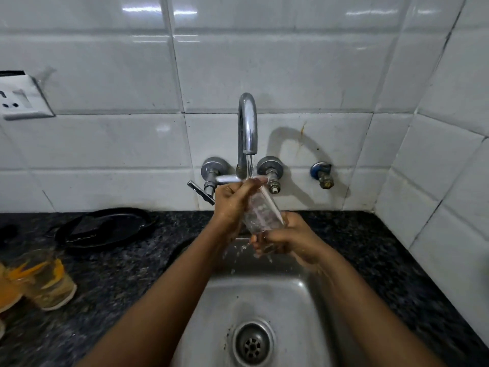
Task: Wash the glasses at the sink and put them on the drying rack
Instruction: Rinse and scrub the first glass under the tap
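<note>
1. While water runs from the tap (248,123), a clear glass (262,211) is held tilted under the stream, its mouth up towards the spout and its base down towards the person.
2. The left hand (232,201) wraps the upper part of the glass from the left; its fingers (251,184) curl over the rim, just under the falling water.
3. The right hand (284,239) holds the base of the glass from below and to the right; its fingers (260,243) are curled together round the bottom, and droplets spray off just beneath them.
4. Whether any left fingertip reaches inside the glass cannot be told, since motion blurs that spot.
5. Below both sets of fingers lies the steel sink (296,300), with its round drain (252,345) well under the right hand.
6. Behind the left fingers, touching distance apart or less, a tap lever (201,192) sticks out to the left of the wall-mounted valves.
7. Well to the left of the left fingers, on the dark speckled counter (127,274), a black pan (105,229) rests near the wall.
8. Further left and nearer the person, a glass with orange markings (47,279) stands on the counter, well apart from both hands.
9. A white wall socket (22,99) sits on the tiles high to the left.
</note>
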The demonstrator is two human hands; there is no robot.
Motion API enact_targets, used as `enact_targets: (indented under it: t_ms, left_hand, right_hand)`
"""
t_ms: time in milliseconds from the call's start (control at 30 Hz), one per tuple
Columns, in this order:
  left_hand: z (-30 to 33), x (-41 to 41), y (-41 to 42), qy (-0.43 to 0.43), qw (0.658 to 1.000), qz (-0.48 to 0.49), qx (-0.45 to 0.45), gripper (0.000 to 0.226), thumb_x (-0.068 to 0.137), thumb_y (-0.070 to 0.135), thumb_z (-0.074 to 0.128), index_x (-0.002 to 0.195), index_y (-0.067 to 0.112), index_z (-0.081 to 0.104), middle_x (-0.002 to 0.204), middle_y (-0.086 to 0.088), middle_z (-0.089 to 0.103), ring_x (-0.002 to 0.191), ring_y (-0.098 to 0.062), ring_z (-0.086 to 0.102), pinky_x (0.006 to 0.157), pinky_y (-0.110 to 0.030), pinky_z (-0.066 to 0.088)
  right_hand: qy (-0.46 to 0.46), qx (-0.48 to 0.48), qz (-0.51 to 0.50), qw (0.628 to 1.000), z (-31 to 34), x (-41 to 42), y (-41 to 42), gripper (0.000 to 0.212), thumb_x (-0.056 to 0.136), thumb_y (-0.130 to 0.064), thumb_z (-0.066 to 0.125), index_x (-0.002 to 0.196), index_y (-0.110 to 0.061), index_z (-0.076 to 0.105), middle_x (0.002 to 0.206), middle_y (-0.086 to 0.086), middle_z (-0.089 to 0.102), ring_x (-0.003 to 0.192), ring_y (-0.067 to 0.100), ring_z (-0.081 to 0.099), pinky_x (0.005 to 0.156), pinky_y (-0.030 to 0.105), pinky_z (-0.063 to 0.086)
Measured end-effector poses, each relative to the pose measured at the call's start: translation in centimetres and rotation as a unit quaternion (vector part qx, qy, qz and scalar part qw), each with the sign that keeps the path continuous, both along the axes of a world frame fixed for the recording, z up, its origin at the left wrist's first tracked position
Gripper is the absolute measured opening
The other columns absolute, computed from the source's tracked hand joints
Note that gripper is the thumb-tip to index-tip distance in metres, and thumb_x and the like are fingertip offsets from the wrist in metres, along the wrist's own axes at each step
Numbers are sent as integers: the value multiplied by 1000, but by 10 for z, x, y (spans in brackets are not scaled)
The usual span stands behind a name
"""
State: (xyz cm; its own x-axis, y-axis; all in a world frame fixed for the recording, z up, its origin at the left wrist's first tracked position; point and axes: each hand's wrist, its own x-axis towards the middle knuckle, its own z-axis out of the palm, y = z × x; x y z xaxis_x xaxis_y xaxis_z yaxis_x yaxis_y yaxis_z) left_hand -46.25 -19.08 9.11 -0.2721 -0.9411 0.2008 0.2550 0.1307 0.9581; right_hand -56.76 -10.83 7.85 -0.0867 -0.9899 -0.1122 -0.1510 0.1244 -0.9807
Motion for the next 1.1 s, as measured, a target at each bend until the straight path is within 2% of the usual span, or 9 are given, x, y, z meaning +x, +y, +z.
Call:
enact_targets:
  t_ms: [100, 167, 267, 400, 467, 600, 700, 833, 1100]
  left_hand:
    - [-2, 0, 0, -14, 999, -43, 16, 37, 70, 28, 73, 78, -7, 64, 62, -4, 63, 52, -13, 60, 56, -27, 54]
    - [-2, -10, 4, -97, 994, 46, 15, 28, 76, 28, 72, 61, 6, 62, 53, -2, 58, 47, -14, 53, 55, -25, 47]
    - [-7, -21, 8, -167, 968, 189, 8, 30, 80, 27, 69, 56, 12, 61, 51, -3, 54, 48, -15, 48, 52, -24, 40]
    - [-5, -12, 12, -62, 996, 60, -19, 12, 79, 12, 70, 77, 0, 71, 70, -13, 71, 63, -16, 64, 62, -30, 54]
    - [-6, -4, 11, -5, 999, -32, -28, 9, 80, 8, 68, 79, 0, 71, 70, -3, 73, 65, -8, 66, 63, -22, 54]
    - [-21, -11, 7, -96, 989, 111, 27, 32, 80, 23, 70, 53, 10, 58, 45, 1, 51, 43, -14, 47, 51, -26, 41]
    - [-26, -15, 3, -157, 964, 208, 53, 30, 87, 31, 59, 69, 11, 71, 56, -8, 59, 57, -28, 55, 63, -38, 49]
    - [-12, -3, -1, -12, 984, 157, 83, 42, 95, 31, 46, 73, 2, 66, 64, -10, 67, 56, -22, 57, 58, -35, 56]
    - [-19, 29, -8, 16, 973, 132, 190, 44, 97, 38, 38, 72, 8, 59, 70, -6, 66, 66, -19, 58, 66, -32, 52]
  right_hand:
    - [-64, 21, 4, 998, -3, -1, 4, 39, 70, -2, 75, 106, -6, 60, 89, 10, 69, 75, 23, 67, 81, 46, 55]
    - [179, 17, -84, 980, -10, 10, 0, 58, 67, -14, 79, 116, -4, 53, 102, 10, 66, 88, 24, 66, 82, 38, 55]
    - [566, -45, -152, 809, -16, 32, 4, 69, 73, -22, 75, 126, -7, 34, 122, 13, 53, 108, 28, 55, 88, 32, 46]
    - [97, 9, -59, 993, -14, 9, 4, 55, 69, -13, 78, 117, -5, 52, 109, 10, 66, 95, 25, 65, 81, 34, 55]
    - [-142, 41, -2, 989, -20, -1, 5, 44, 72, 2, 71, 114, -3, 59, 101, 15, 70, 90, 29, 68, 80, 40, 57]
    - [196, 33, -85, 976, -23, 18, 0, 40, 74, -11, 72, 110, -6, 55, 99, 9, 68, 86, 24, 66, 66, 27, 52]
    - [540, -28, -121, 832, -24, 33, -4, 56, 78, -26, 71, 121, -11, 39, 115, 10, 57, 104, 27, 59, 81, 33, 48]
    - [204, -12, -38, 978, -26, 12, -16, 63, 57, -21, 88, 111, -14, 56, 101, -4, 64, 97, 16, 63, 83, 27, 52]
    - [216, -71, -27, 973, -32, 12, -31, 68, 57, -5, 83, 116, -16, 53, 108, 0, 60, 102, 20, 59, 69, 20, 51]
